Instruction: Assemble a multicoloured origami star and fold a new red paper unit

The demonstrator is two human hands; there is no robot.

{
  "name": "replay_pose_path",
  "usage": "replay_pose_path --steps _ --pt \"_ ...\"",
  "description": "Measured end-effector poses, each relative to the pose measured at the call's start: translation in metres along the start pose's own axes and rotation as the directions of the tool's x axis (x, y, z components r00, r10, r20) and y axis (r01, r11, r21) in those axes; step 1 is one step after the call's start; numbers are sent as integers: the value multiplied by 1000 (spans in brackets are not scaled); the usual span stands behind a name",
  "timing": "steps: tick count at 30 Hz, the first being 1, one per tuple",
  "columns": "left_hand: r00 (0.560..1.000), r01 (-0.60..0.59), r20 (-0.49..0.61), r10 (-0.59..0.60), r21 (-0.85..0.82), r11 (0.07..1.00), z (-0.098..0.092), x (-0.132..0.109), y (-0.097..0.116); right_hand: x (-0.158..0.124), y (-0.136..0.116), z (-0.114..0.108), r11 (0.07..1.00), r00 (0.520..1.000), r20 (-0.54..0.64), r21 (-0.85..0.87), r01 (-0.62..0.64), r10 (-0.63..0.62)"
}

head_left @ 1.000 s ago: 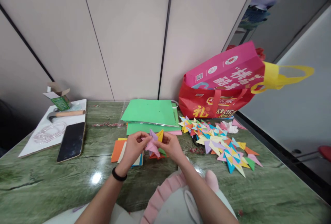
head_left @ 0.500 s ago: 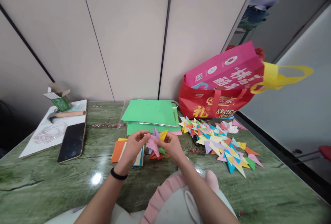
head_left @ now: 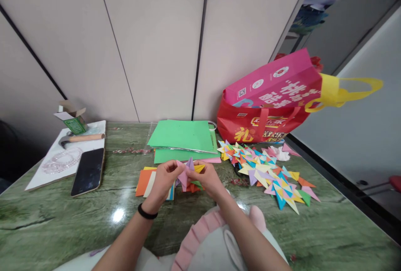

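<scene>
Between my hands is a folded origami piece (head_left: 183, 179) with pink, purple, yellow, orange and green points. My left hand (head_left: 167, 178) pinches its pink part at the left. My right hand (head_left: 207, 178) has thumb and fingers closed on its right side, by the yellow point. The fingertips of both hands are close together over the middle. Partly behind my left hand lies a stack of small coloured paper sheets (head_left: 144, 182), orange on top. To the right of my right hand spreads a pile of folded paper stars (head_left: 263, 170) in many colours.
Large green paper sheets (head_left: 183, 134) lie at the back, beside a red gift bag (head_left: 232, 122) holding a pink bag (head_left: 275, 81). On the left are a phone (head_left: 88, 171), a hammer (head_left: 84, 138), a white board (head_left: 36, 183) and a small green box (head_left: 75, 125). A plush toy (head_left: 206, 241) fills the near edge.
My left hand has moved slightly right, and its fingers have closed in on the pink part. My right thumb has shifted left across the piece. The camera view has shifted slightly.
</scene>
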State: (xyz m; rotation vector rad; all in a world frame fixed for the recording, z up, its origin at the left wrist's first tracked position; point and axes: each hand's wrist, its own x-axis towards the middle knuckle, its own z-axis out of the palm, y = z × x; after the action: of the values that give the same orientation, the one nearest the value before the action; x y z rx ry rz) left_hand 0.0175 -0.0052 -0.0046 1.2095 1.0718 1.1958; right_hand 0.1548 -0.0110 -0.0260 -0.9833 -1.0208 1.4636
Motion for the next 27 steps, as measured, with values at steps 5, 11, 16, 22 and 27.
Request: replay_pose_path --steps 5,11,16,22,27 --pt "998 54 41 -54 -11 998 3 0 -2 2 2 0 999 999 -51 40 6 -4" --pt "999 38 33 -39 37 999 1 -1 -2 1 3 0 999 1000 -27 43 -2 3" --pt "998 -2 67 -10 177 984 -6 0 4 2 2 -5 1000 999 32 6 13 -13" --pt "982 -3 183 -48 269 963 -12 2 4 3 4 -9 999 993 117 -49 -22 28" --pt "981 8 183 -59 269 963 -13 4 1 3 6 -8 998 994 103 -53 -35 41"
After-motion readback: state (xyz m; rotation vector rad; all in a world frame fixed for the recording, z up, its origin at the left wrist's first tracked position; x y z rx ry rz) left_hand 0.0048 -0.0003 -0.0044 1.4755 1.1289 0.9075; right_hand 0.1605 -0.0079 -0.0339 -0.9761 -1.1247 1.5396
